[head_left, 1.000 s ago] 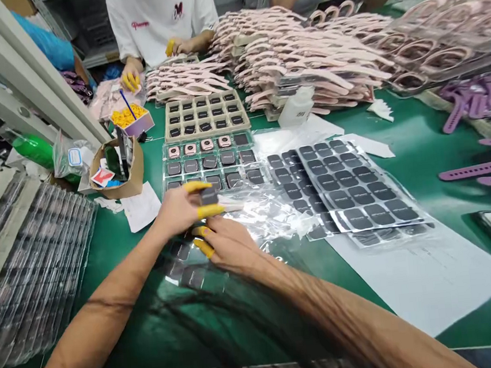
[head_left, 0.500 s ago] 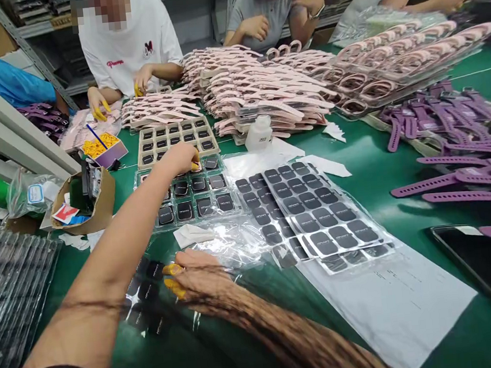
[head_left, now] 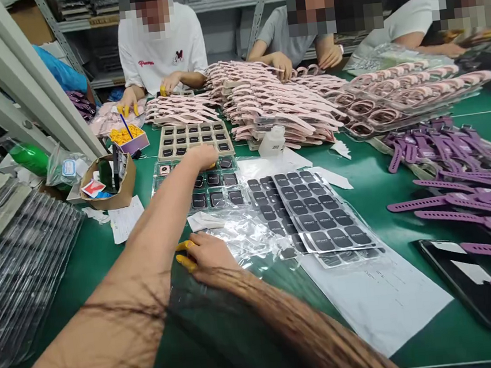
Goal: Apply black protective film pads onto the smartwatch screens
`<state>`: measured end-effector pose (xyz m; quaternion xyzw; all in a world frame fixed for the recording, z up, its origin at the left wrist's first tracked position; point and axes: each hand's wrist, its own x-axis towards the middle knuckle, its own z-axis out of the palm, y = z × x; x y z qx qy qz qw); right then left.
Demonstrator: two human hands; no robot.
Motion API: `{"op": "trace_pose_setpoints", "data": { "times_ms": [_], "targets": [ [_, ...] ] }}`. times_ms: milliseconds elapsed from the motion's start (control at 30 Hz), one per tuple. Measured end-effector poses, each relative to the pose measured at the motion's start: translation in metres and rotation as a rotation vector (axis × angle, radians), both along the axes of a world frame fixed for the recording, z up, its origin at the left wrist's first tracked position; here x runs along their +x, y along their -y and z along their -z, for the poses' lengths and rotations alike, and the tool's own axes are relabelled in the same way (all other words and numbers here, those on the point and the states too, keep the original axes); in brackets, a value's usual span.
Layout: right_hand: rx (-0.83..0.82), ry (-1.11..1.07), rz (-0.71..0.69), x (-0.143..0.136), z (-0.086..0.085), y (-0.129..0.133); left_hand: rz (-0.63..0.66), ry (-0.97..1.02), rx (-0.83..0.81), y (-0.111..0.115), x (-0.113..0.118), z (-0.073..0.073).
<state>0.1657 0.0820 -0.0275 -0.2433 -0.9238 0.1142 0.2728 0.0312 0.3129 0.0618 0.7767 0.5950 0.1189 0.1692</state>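
Reaches toward one o'clock with left arm [head_left: 155, 239] outstretched and left hand [head_left: 203, 158] palm-down, holding right hand [head_left: 209, 257] nearer with yellow-covered fingertips [head_left: 186, 263] parted toward nine o'clock and right forearm [head_left: 283, 305] slanted toward four.

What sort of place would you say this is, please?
It looks like a workshop for assembling or packing watches: a heap of pink watch straps, a clear compartmented tray holding dark square pieces, and co-workers across the green worktable.
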Motion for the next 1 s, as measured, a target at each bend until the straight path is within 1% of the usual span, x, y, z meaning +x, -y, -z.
{"op": "trace_pose_setpoints", "data": {
  "times_ms": [67, 133, 200, 233, 267, 300, 333, 367, 400, 433, 467, 500, 567, 600, 667, 700, 733, 767, 800, 867, 933, 1000],
  "targets": [
    [-0.025, -0.059, -0.007, 0.002, 0.000, 0.004, -0.111, 0.181, 0.035, 0.023, 0.003, 0.003],
    [-0.063, -0.208, 0.072, 0.007, -0.001, 0.008, -0.214, 0.382, 0.076, 0.060, 0.004, 0.005],
    [-0.093, -0.378, 0.210, 0.015, -0.006, 0.009, -0.276, 0.573, 0.108, 0.110, 0.004, 0.008],
    [-0.102, -0.446, 0.271, 0.020, -0.009, 0.007, -0.281, 0.659, 0.098, 0.139, 0.002, 0.010],
    [-0.105, -0.489, 0.301, 0.024, -0.013, 0.003, -0.283, 0.728, 0.075, 0.168, -0.001, 0.013],
    [-0.108, -0.502, 0.283, 0.028, -0.018, -0.001, -0.271, 0.782, 0.034, 0.196, -0.006, 0.016],
    [-0.120, -0.506, 0.228, 0.031, -0.022, -0.006, -0.246, 0.856, -0.039, 0.222, -0.011, 0.020],
    [-0.140, -0.497, 0.144, 0.032, -0.026, -0.010, -0.271, 1.034, -0.164, 0.245, -0.016, 0.024],
    [-0.171, -0.478, 0.048, 0.032, -0.029, -0.014, -0.313, 1.158, -0.250, 0.262, -0.021, 0.028],
    [-0.218, -0.466, -0.031, 0.031, -0.030, -0.017, -0.348, 1.266, -0.332, 0.275, -0.025, 0.032],
    [-0.276, -0.462, -0.076, 0.028, -0.031, -0.018, -0.380, 1.344, -0.401, 0.283, -0.028, 0.036],
    [-0.336, -0.472, -0.086, 0.026, -0.032, -0.017, -0.401, 1.385, -0.449, 0.287, -0.031, 0.039],
    [-0.440, -0.515, -0.042, 0.023, -0.033, -0.016, -0.421, 1.441, -0.504, 0.287, -0.035, 0.044],
    [-0.479, -0.535, -0.022, 0.024, -0.035, -0.017, -0.435, 1.466, -0.498, 0.284, -0.037, 0.046],
    [-0.551, -0.501, 0.001, 0.034, -0.040, -0.025, -0.469, 1.484, -0.422, 0.279, -0.042, 0.048],
    [-0.583, -0.456, 0.023, 0.041, -0.043, -0.032, -0.484, 1.470, -0.374, 0.277, -0.044, 0.049],
    [-0.622, -0.311, 0.062, 0.050, -0.045, -0.040, -0.492, 1.445, -0.336, 0.276, -0.046, 0.050],
    [-0.574, -0.136, 0.140, 0.060, -0.047, -0.048, -0.493, 1.421, -0.310, 0.275, -0.048, 0.051],
    [-0.491, 0.034, 0.218, 0.068, -0.048, -0.056, -0.491, 1.406, -0.296, 0.274, -0.050, 0.053],
    [-0.321, 0.288, 0.339, 0.081, -0.046, -0.064, -0.476, 1.402, -0.285, 0.275, -0.051, 0.055],
    [-0.174, 0.368, 0.413, 0.084, -0.042, -0.064, -0.453, 1.391, -0.283, 0.275, -0.050, 0.057],
    [-0.047, 0.318, 0.479, 0.078, -0.036, -0.060, -0.437, 1.372, -0.291, 0.275, -0.049, 0.059]
  ]
}}
